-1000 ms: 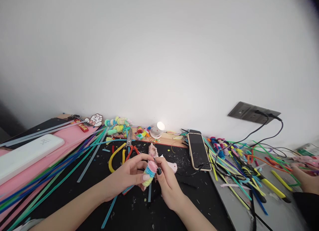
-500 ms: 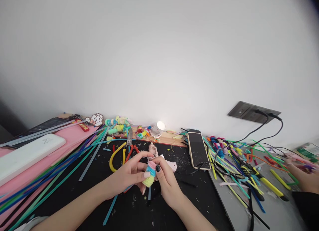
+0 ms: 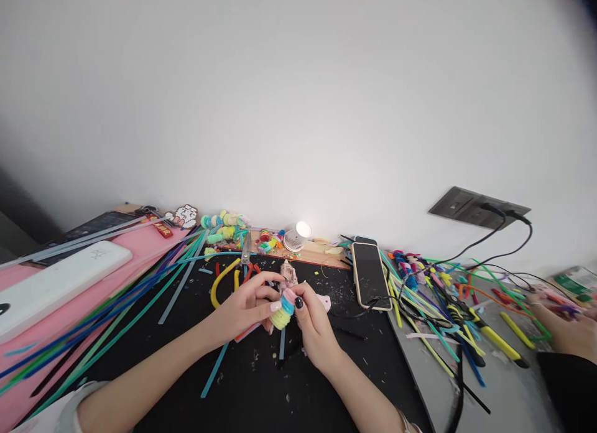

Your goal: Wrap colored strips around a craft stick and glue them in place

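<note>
Both my hands meet over the black mat (image 3: 261, 395) and pinch a small coiled pipe-cleaner piece (image 3: 282, 311) with pink, blue and yellow bands. My left hand (image 3: 245, 308) grips it from the left with thumb and fingers closed. My right hand (image 3: 314, 327) holds it from the right, its dark-painted thumbnail on the coil. A thin blue stem hangs down from the piece. Just behind the hands lies a small pinkish figure (image 3: 288, 274).
Long coloured strips (image 3: 140, 296) fan across the left. Yellow-handled pliers (image 3: 224, 280) and scissors (image 3: 245, 249) lie behind my hands. A phone (image 3: 370, 274) lies to the right, beside a tangle of pipe cleaners and cables (image 3: 443, 296). Another person's hand (image 3: 562, 324) works at the far right.
The view has shifted slightly, so the hands and the coil sit a little higher in frame. Both hands keep their grip on the coil. The other person's hand has moved a little.
</note>
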Action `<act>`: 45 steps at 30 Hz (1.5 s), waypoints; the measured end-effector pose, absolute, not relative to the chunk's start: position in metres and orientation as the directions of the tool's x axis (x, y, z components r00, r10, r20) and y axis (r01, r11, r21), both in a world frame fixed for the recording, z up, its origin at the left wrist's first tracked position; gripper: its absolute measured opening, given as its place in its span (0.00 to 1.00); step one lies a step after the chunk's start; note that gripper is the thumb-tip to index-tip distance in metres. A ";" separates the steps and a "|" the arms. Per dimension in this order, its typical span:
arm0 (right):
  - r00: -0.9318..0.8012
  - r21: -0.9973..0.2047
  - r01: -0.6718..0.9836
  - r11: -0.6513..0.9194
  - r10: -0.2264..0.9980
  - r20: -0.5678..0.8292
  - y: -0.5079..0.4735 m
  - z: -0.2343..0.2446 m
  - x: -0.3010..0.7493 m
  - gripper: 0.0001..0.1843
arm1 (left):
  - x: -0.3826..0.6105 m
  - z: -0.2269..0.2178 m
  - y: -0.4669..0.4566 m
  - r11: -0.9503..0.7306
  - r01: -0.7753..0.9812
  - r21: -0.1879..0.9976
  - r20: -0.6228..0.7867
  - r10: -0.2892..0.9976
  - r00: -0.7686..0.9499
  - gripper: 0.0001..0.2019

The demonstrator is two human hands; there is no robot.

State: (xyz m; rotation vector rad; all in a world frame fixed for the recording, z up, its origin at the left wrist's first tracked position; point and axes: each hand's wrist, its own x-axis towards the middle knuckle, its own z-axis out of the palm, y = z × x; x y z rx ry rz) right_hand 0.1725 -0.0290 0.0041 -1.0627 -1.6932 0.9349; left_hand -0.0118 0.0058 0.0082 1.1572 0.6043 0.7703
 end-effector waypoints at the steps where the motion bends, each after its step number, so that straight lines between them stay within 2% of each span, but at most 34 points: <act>1: -0.223 -0.899 0.256 0.354 0.927 0.301 -0.029 0.004 0.172 0.18 | -0.013 0.009 0.006 0.215 -0.212 0.953 -0.045 0.796 0.604 0.24; 5: -0.229 -0.889 0.282 0.360 0.926 0.301 -0.030 0.004 0.172 0.18 | -0.015 0.012 0.006 0.269 -0.199 0.942 -0.093 0.781 0.618 0.22; 21: -0.220 -0.863 0.344 0.369 0.926 0.309 -0.029 0.003 0.172 0.17 | -0.016 0.011 0.008 0.274 -0.147 0.950 -0.113 0.744 0.658 0.24; 29: -0.218 -0.857 0.341 0.386 0.919 0.327 -0.029 0.007 0.171 0.17 | -0.014 0.005 0.009 0.268 -0.156 0.951 -0.086 0.712 0.697 0.27; 45: -0.231 -0.848 0.331 0.415 0.907 0.353 -0.029 0.003 0.172 0.15 | -0.012 0.004 0.006 0.209 -0.190 0.959 -0.029 0.742 0.669 0.26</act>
